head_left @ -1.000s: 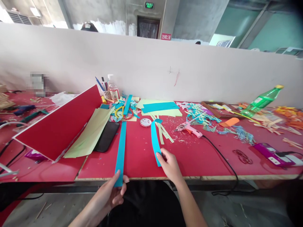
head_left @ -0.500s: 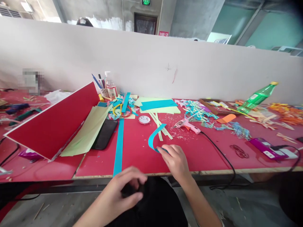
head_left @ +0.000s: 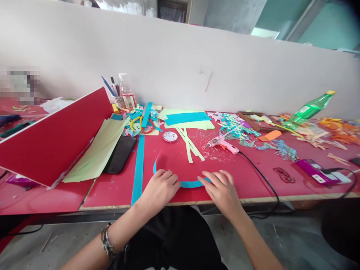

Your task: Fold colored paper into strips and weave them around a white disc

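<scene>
A curved blue paper strip spans the gap between my two hands above the red tabletop's front edge. My left hand is closed on its left part, and the strip's free end curls up beyond the fingers. At the right end, my right hand pinches the strip between thumb and fingers. A second, longer blue strip lies straight on the table to the left of my left hand. Beyond the hands, several pale green paper strips lie crossed over one another.
A pink glue gun with a black cord lies right of centre. On the left are a black phone and a propped red board. Scissors lie among paper scraps. A green bottle leans at the back right, beyond a purple power strip.
My left hand has moved up from the table's front edge and closed on the blue strip. The strip has swung down and now stretches between both hands. The view has tilted downward.
</scene>
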